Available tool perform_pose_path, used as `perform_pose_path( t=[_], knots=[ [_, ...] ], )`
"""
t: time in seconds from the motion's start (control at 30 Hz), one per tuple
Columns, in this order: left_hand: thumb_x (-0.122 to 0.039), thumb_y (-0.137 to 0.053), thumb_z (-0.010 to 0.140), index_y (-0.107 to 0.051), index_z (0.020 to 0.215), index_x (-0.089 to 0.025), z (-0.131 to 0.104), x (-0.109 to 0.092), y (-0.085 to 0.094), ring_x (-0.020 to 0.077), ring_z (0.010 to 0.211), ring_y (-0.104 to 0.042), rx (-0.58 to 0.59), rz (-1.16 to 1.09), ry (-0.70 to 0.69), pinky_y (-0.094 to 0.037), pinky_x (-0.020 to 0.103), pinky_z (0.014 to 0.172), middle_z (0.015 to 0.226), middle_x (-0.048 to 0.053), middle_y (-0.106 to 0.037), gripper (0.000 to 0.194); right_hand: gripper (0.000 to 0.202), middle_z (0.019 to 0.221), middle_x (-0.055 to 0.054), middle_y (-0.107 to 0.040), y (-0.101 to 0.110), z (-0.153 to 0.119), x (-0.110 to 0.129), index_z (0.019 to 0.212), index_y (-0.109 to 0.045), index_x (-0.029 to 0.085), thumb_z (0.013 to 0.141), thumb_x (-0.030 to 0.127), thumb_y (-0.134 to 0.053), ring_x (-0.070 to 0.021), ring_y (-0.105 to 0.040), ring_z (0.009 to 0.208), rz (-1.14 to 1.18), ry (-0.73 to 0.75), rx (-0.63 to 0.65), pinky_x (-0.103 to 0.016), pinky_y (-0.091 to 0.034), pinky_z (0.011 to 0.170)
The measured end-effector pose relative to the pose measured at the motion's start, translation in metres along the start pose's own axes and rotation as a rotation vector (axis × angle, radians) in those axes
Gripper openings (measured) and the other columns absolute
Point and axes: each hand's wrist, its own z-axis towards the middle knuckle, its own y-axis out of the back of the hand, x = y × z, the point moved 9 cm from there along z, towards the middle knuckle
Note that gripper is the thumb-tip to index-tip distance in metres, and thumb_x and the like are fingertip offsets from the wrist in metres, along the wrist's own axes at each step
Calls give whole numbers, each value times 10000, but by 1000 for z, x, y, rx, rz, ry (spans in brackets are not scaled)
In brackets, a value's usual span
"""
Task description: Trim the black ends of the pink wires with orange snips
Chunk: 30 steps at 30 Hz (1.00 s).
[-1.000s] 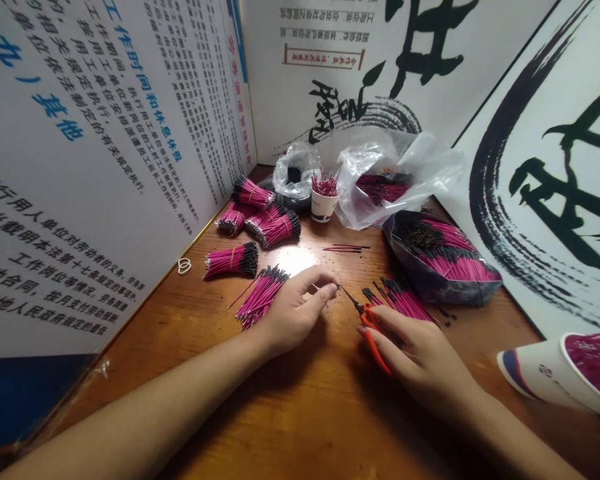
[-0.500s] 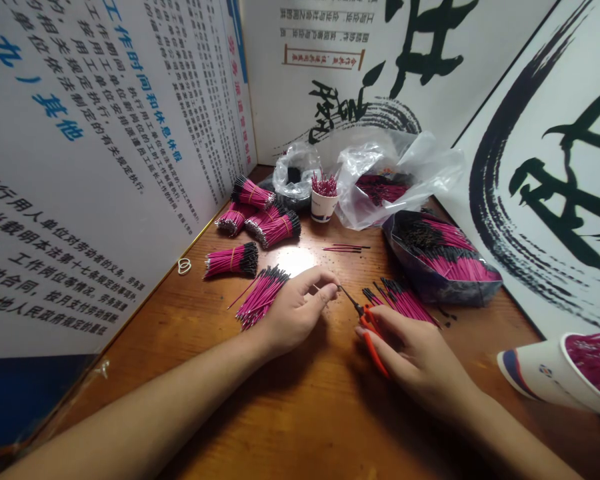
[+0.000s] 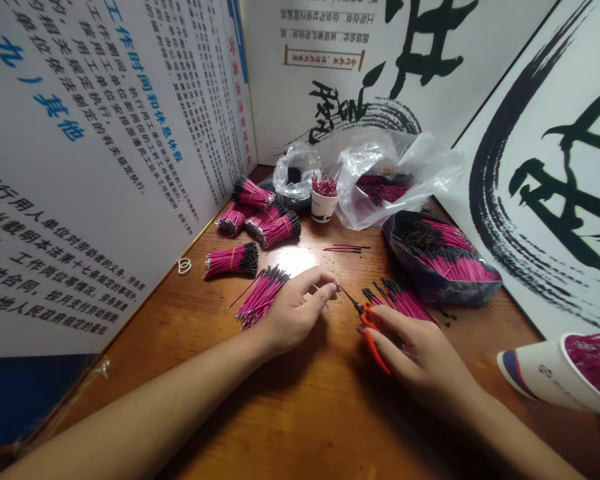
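My left hand (image 3: 300, 307) is closed in a pinch around a thin wire, most of it hidden by the fingers. My right hand (image 3: 420, 353) grips orange-handled pliers (image 3: 375, 347), whose thin dark jaws point at my left fingertips, with the tips at or very near the wire's end. Just left of my left hand lies a loose pile of pink wires (image 3: 260, 300) with black ends. Another loose group of pink wires (image 3: 403, 300) is beyond my right hand.
Rubber-banded wire bundles (image 3: 233, 260) lie at the left. Behind stand a paper cup of wires (image 3: 324, 203) and a clear plastic bag (image 3: 365, 180). An open dark bag of wires (image 3: 445, 260) is at the right, with a tilted paper cup (image 3: 540, 373) nearer. Printed panels enclose the table.
The orange handles have come closer together in my right hand. My left hand has stayed almost where it was, still pinching.
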Motion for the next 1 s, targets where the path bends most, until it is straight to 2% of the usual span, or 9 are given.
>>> perform_pose_path(
  t=[0.27,0.53,0.83,1.0],
  knots=[
    [-264,-501,909,-570,844,-158,0,2,-2,134,733,-534,9,-8,17,-433,245,695,776,12,-575,142,176,646,1,-659,-1,0,3,938,-594,205,929,342,-484,-144,-602,543,-6,0,-3,-232,-429,549],
    [-242,-493,915,-571,837,-152,1,-2,-1,131,731,-508,12,6,-10,-415,246,708,762,8,-547,142,195,766,-32,-716,2,0,1,947,-604,200,938,332,-461,-157,-656,625,-12,11,-7,-237,-453,589],
    [-239,-475,922,-555,828,-153,1,-2,-3,134,734,-491,33,-6,-28,-403,250,702,763,6,-526,151,180,710,-3,-698,0,0,-2,975,-593,208,923,334,-477,-155,-644,585,-52,-7,-2,-246,-436,570],
    [-244,-472,922,-562,845,-148,0,-2,-3,142,752,-498,30,23,-29,-398,258,705,783,14,-535,152,194,761,-10,-717,-1,1,-3,1011,-599,212,919,337,-481,-155,-659,619,-22,-18,2,-245,-445,596]
  ],
)
